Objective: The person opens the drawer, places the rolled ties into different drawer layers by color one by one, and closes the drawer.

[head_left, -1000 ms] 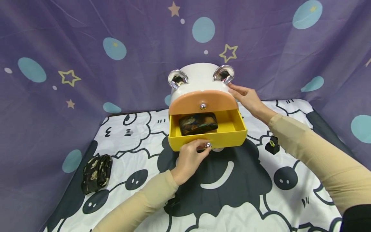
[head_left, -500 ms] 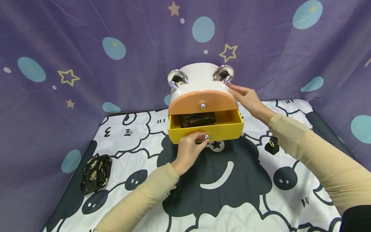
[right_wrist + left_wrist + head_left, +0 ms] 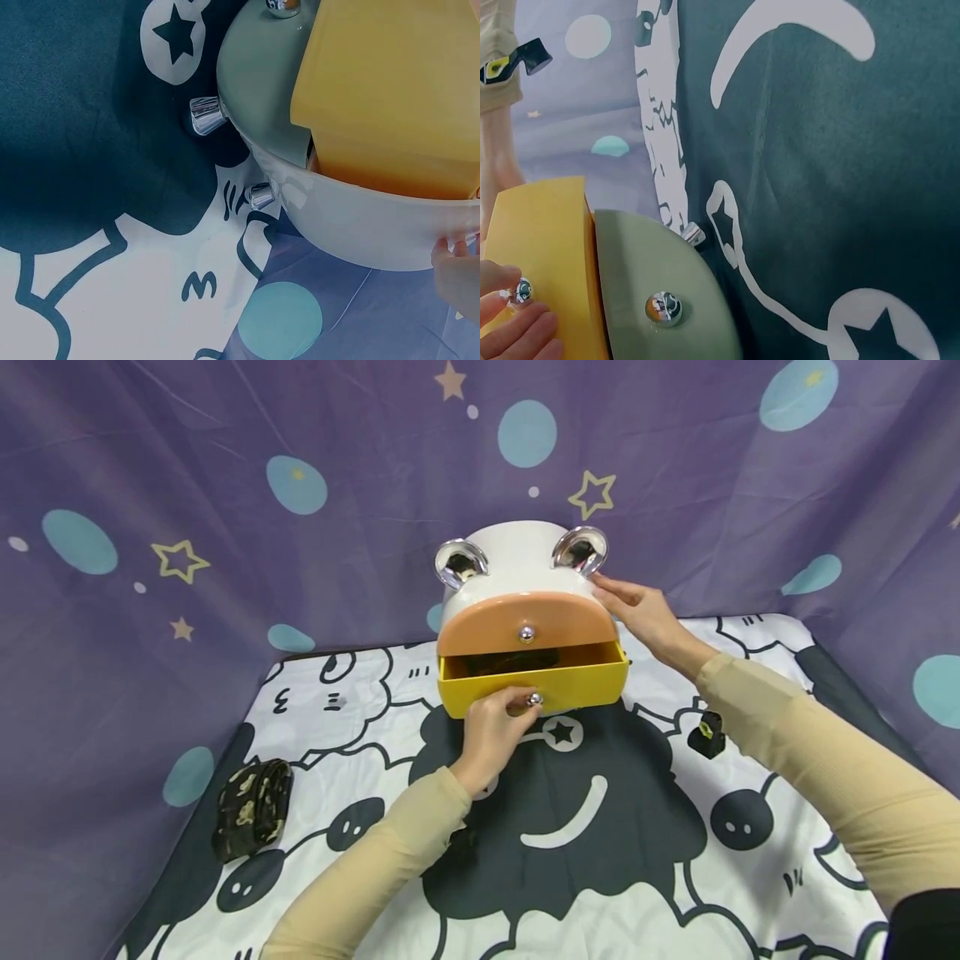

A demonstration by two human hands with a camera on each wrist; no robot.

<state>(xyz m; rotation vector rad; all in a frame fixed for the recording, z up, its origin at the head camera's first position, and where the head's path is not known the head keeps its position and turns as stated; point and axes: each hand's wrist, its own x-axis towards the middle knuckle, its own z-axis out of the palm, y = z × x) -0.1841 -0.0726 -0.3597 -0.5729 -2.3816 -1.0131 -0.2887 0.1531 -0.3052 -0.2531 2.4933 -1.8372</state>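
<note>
A small drawer cabinet with a rounded white body (image 3: 517, 556), silver ear shapes and an orange front (image 3: 487, 625) stands against the curtain. Its yellow drawer (image 3: 480, 692) is partly pulled out. Inside it, a dark patterned bundle (image 3: 513, 662) shows only as a strip under the orange front. My left hand (image 3: 491, 739) pinches the drawer's round silver knob (image 3: 535, 699) between thumb and fingers. With fairly straight fingers, my right hand (image 3: 641, 614) rests on the cabinet's right side below the ear. The left wrist view also shows a green lower drawer front (image 3: 656, 277) with its own knob (image 3: 664, 309).
Far to the left lies a folded dark camouflage-patterned bundle (image 3: 253, 810) on the sheep-print cloth (image 3: 570, 810). A purple curtain (image 3: 360, 485) hangs close behind the cabinet. A small black device with a yellow mark (image 3: 707, 735) shows beside my right sleeve.
My left hand has pushed the yellow drawer inward by its knob, hiding most of the dark bundle. The right hand has stayed on the cabinet's side.
</note>
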